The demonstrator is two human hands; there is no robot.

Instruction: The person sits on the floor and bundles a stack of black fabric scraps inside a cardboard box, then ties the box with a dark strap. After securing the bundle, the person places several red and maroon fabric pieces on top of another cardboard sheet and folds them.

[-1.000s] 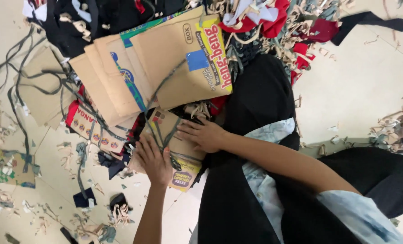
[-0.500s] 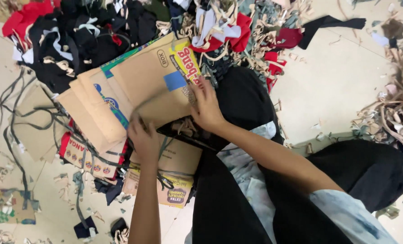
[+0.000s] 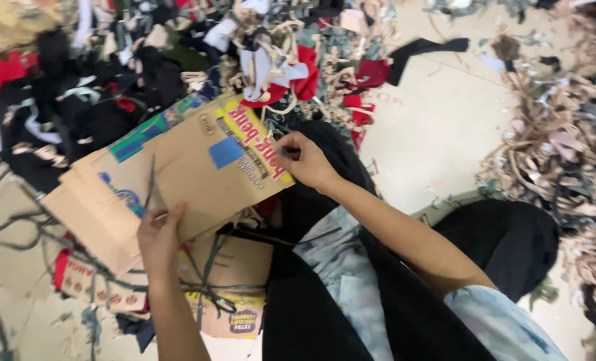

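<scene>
The floor point(image 3: 432, 127) is pale and smooth. A large heap of fabric scraps point(image 3: 144, 60) in black, red, white and tan covers its far left part. A second heap of tan strips point(image 3: 565, 147) lies at the right.

A stack of flattened cardboard boxes point(image 3: 177, 180) lies at centre left, its far edge touching the scrap heap. The stack is fanned, with several brown sheets offset toward the left. The top cardboard sheet point(image 3: 204, 177) carries a blue patch and a yellow printed band along its right edge. A further flattened box point(image 3: 234, 294) lies near the person, under dark cords point(image 3: 208, 267) that cross it.

The person's lap is covered by black cloth point(image 3: 325, 314) and a pale blue patterned garment point(image 3: 345, 267).

The right hand point(image 3: 305, 160) pinches the right edge of the top cardboard sheet at the yellow band, fingers closed on it. The left hand point(image 3: 159, 234) grips the near edge of the same sheet, thumb on top and fingers underneath.
</scene>
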